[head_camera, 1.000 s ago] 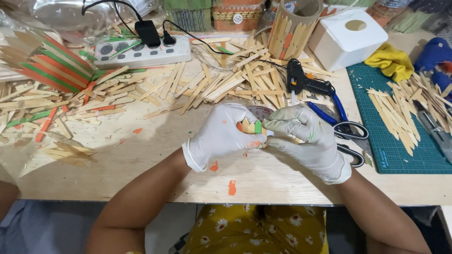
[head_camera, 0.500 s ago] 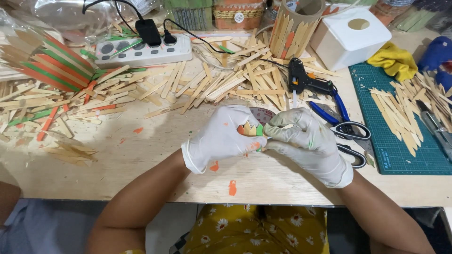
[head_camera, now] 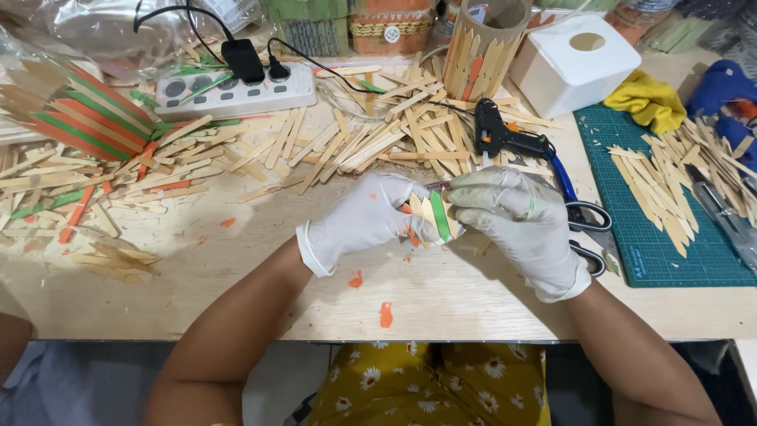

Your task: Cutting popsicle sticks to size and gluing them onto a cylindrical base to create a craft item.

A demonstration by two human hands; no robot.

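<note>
Gloved fingers (head_camera: 418,207) of both hands pinch a small fan of flat wooden sticks (head_camera: 432,217), some plain, one green, some orange, held just above the middle of the tabletop (head_camera: 260,268). The left hand (head_camera: 367,221) closes around the piece from the left, thumb and fingertips clamped on the stick ends. The right hand (head_camera: 520,217) covers it from the right, fingers curled together over its edge, so most of the piece is hidden between the two palms.

From here the piece could likely slip or come apart: the grip is at the tips only, the thin gloves look loose, and if any joints are still soft the sticks may shift out of line under uneven pressure. A dropped piece would land among loose sticks and be easy to knock.

Both wrists bend inward toward each other, the forearms coming up from the near edge in a V, elbows out past the body, hands raised a little off the surface.

Just behind the right hand lies a black glue gun (head_camera: 505,138), with blue-handled scissors (head_camera: 579,213) beside it. Farther right is a green cutting mat (head_camera: 654,252) carrying more sticks. Heaps of loose sticks (head_camera: 371,142) spread across the back, with a white power strip (head_camera: 236,91) and a striped stick fan (head_camera: 87,118) to the left.
</note>
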